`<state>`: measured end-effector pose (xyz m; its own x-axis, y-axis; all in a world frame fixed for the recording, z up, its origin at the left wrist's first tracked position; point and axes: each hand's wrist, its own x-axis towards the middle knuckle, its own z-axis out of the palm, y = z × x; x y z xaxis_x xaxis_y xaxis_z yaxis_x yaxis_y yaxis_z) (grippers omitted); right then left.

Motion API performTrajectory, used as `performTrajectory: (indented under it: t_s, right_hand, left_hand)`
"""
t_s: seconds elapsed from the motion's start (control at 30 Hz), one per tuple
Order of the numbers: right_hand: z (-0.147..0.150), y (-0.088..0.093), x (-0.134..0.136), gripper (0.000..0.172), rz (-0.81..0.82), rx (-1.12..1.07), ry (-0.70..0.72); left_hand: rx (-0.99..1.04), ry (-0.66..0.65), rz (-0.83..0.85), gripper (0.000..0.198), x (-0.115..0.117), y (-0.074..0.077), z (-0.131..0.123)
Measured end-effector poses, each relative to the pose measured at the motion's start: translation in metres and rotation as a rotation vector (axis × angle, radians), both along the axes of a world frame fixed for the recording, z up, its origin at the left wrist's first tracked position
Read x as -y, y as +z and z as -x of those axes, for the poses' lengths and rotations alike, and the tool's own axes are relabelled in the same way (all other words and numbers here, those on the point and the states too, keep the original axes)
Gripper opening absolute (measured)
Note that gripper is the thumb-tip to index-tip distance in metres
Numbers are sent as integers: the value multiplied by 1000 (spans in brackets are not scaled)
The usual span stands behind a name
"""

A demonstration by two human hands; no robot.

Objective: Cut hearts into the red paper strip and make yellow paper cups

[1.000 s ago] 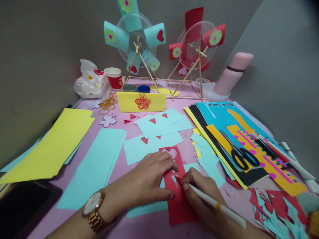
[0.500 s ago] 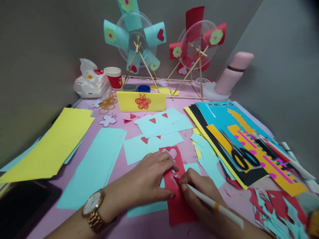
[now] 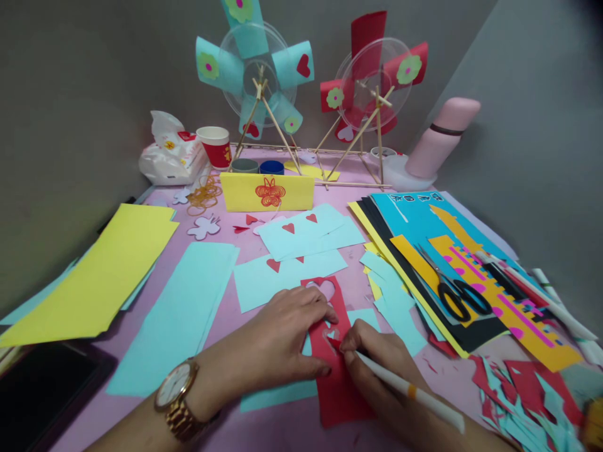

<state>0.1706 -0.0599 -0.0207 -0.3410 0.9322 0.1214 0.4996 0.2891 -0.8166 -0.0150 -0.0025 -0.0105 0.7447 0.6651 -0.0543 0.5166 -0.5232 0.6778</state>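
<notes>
Near the desk's (image 3: 264, 433) middle, the left hand (image 3: 293, 333) presses the red strip (image 3: 342, 398) flat, fingers spread and gripping nothing, while the right hand's (image 3: 377, 361) fingers pinch the white pen (image 3: 431, 405) low, where light strokes should serve best!

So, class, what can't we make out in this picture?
Head view:
Red strip: partly covered by the left hand and right hand.
Topmost blue blade: cut off by the upper edge.
Black flat object: cut off at lower left.
Watch: dial too small to read.
</notes>
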Motion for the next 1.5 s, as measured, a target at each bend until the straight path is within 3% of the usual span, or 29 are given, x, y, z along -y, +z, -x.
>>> performTrajectory:
  t_s: [0.7, 1.03, 1.5]
  right_hand:
    - [-8, -7, 3, 14, 29, -58, 28]
    - [-2, -3, 2, 17, 34, -8, -74]
    - [1, 2, 3, 20, -31, 118, -148]
  left_hand:
    - [7, 0, 4, 45, 0, -1, 1]
    - [9, 9, 9, 36, 0, 4, -1]
    - [1, 3, 9, 41, 0, 4, -1]
